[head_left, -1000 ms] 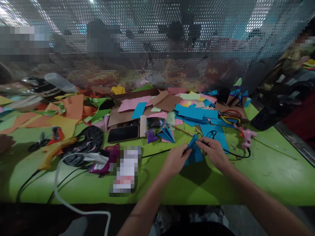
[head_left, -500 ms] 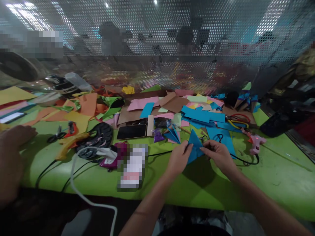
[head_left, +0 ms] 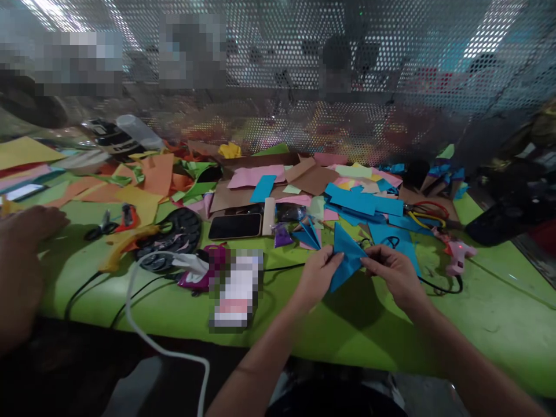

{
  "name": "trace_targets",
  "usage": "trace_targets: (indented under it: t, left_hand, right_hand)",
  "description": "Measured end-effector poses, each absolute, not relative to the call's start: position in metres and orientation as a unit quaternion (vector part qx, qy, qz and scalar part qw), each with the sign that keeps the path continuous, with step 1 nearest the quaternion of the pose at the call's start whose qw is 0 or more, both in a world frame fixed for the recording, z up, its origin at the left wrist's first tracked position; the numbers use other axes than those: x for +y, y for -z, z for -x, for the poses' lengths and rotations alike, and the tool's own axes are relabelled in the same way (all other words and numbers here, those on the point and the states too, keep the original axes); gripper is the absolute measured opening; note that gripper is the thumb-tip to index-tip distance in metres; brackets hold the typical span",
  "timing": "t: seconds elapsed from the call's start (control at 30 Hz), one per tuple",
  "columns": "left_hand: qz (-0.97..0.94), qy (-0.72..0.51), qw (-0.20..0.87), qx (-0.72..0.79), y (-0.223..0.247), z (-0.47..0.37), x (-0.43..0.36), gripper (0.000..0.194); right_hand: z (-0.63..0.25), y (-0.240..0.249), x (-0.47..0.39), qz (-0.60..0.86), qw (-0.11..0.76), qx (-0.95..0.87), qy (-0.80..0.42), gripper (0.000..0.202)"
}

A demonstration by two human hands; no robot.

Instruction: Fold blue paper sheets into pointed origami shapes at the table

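A folded piece of blue paper point(head_left: 346, 255) is held up above the green tabletop, its folds making a pointed, triangular shape. My left hand point(head_left: 320, 272) pinches its left side between thumb and fingers. At the paper's right corner, the thumb and fingertips of my right hand point(head_left: 388, 271) are closed on it. Just behind lies another folded blue paper piece point(head_left: 307, 233), next to a small purple packet point(head_left: 283, 235). Flat blue sheets point(head_left: 351, 200) are piled beyond my hands, and scissors with red and yellow handles point(head_left: 428, 214) rest at their right.
A pink glue gun point(head_left: 459, 256) lies at right, a yellow glue gun point(head_left: 130, 246) at left. Phones point(head_left: 235, 226), a tissue pack point(head_left: 197, 272), a white cable point(head_left: 163, 350) and orange paper point(head_left: 158, 174) cover the left half. Another person's hand point(head_left: 37, 226) rests at far left.
The blue paper has turned in my hands, showing a wider face with its corner pointing right. My right hand has shifted slightly right along with it. The view has tilted a little.
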State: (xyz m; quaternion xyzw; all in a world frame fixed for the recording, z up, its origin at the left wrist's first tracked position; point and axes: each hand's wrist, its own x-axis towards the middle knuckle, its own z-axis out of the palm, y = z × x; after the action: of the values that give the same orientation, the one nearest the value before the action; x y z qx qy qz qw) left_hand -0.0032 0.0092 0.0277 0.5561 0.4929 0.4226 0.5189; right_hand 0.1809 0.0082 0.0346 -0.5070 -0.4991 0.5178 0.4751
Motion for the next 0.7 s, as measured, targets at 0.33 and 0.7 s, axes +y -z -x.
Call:
trace_targets:
  t: [0.33, 0.7]
  left_hand:
    - [-0.573, -0.420, 0.501, 0.495, -0.0326, 0.0033, 0.0053, 0.033]
    - [-0.579, -0.442, 0.474, 0.495, -0.0316, 0.0017, 0.0063, 0.026]
  right_hand:
    - [-0.1809, -0.0360, 0.0071, 0.506, 0.489, -0.472, -0.531, 0.036]
    - [-0.1838, -0.0281, 0.0060, 0.528, 0.427, -0.545, -0.491, 0.035]
